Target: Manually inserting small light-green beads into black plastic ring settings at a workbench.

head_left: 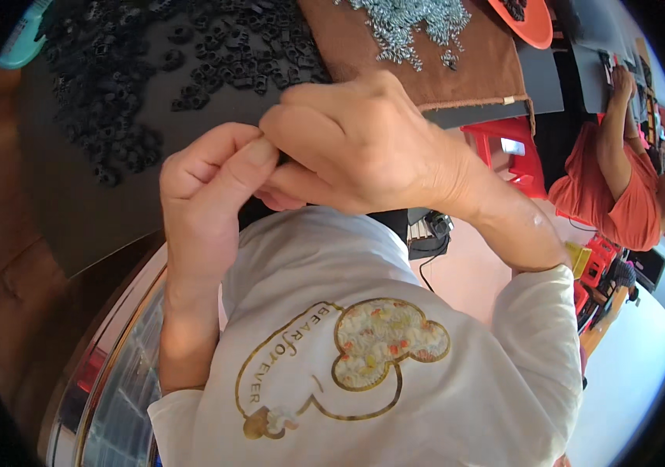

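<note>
1. Beyond my right hand (pixel 367 136), an orange dish (pixel 536 31), cut off by the view's edge, holds dark bits (pixel 514 8).
2. My hands meet, fingertips together; my fingers hide whatever my left hand (pixel 212 175) and right might hold, so I cannot tell.
3. Black parts (pixel 103 86) lie heaped on the dark table (pixel 91 226), ahead and left of my hands.
4. Silver pieces (pixel 414 27) lie on brown cloth (pixel 457 82) ahead of my right.
5. Rightward, a person (pixel 616 187) wears orange.

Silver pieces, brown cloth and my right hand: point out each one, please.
Silver pieces (pixel 408 28): head view, the dense middle.
Brown cloth (pixel 476 76): head view, a bare stretch near its lower edge.
Right hand (pixel 359 142): head view, the back of the hand.
</note>
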`<state>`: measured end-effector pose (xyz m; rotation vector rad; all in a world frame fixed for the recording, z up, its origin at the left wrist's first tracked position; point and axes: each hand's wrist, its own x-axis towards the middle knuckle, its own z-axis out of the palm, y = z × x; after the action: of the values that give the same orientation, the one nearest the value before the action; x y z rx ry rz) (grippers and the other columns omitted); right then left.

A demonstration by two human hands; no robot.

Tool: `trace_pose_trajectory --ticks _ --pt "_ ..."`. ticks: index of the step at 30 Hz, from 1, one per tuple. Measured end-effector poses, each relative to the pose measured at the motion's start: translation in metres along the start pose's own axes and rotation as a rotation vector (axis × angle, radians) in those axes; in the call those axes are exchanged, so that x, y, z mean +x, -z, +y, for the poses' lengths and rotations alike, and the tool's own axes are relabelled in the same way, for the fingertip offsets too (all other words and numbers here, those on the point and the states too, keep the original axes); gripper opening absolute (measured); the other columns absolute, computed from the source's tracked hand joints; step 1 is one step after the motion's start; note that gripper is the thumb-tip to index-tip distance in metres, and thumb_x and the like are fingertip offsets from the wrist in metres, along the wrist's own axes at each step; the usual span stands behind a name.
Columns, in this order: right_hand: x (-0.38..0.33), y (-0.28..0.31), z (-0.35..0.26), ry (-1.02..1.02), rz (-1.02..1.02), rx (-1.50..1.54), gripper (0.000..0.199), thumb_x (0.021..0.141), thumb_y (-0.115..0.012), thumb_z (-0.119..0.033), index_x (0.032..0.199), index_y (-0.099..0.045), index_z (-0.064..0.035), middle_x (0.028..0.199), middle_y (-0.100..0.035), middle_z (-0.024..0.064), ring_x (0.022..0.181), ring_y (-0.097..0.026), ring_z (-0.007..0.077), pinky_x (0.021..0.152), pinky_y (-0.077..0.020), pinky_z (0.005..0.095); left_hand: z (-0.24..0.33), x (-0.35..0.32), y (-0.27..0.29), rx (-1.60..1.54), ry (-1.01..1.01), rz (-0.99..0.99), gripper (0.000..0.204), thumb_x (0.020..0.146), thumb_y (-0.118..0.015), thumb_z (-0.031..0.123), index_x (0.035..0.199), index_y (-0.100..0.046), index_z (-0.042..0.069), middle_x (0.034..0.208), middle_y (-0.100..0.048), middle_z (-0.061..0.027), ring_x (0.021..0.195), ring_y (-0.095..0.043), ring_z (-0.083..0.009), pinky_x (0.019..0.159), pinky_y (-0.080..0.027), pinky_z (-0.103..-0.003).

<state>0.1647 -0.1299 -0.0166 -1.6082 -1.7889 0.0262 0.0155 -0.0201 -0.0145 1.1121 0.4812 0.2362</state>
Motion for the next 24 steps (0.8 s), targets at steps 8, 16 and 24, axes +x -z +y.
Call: trace_pose_trajectory --ticks 8,16,24 --pt "-0.004 0.007 -0.003 -0.059 0.057 -0.004 0.029 0.068 -0.076 -0.024 0.077 -0.056 -0.0048 0.066 -0.052 0.0061 0.056 -0.059 0.0249 0.044 -0.0462 0.0359 -0.001 -0.001 0.007 0.006 0.055 -0.036 0.019 0.095 -0.055 0.011 0.093 -0.064 -0.006 0.078 -0.068 -0.0109 0.064 -0.066 -0.0138 0.06 -0.053 -0.024" --pt "-0.005 0.007 -0.008 0.052 0.005 -0.085 0.029 0.069 -0.075 -0.025 0.077 -0.058 -0.0042 0.069 -0.05 0.0054 0.054 -0.058 0.0212 0.044 -0.0455 0.0326 0.006 -0.001 0.002 0.107 0.052 -0.056 0.017 0.095 -0.056 0.009 0.088 -0.065 -0.004 0.073 -0.068 -0.008 0.063 -0.064 -0.011 0.058 -0.051 -0.022" --pt "-0.021 0.069 0.019 -0.155 0.155 -0.209 0.037 0.076 -0.078 -0.03 0.092 -0.063 0.0004 0.072 -0.058 0.0093 0.057 -0.058 0.0244 0.05 -0.0478 0.0344 0.005 -0.006 0.007 0.025 0.055 -0.068 0.025 0.097 -0.054 0.017 0.098 -0.066 -0.006 0.076 -0.069 -0.0126 0.063 -0.066 -0.0138 0.059 -0.054 -0.025"
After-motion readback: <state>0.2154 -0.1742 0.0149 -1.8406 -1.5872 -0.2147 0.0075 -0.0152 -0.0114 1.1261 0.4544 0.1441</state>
